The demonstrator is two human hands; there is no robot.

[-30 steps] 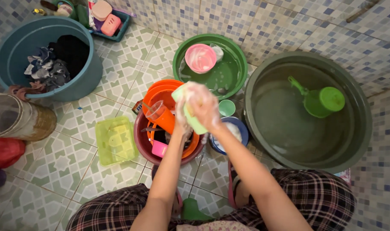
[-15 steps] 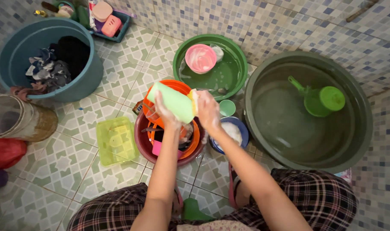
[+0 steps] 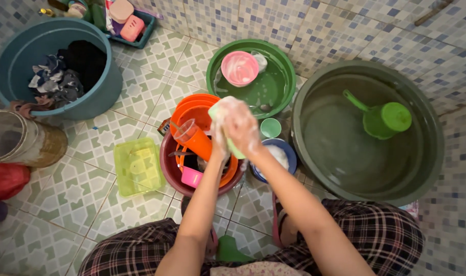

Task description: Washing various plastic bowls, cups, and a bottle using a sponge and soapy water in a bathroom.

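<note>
Fingers of both my left hand (image 3: 218, 143) and right hand (image 3: 241, 127) grip the soapy green cup (image 3: 228, 128) above the maroon basin (image 3: 167, 168); scrubbing step, rinsing likely follows.

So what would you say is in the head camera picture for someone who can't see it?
Two soapy hands, left hand and right hand, scrub a light green cup over a maroon basin of orange dishes. Around it on the tiled floor: a green basin and a large water tub.
</note>
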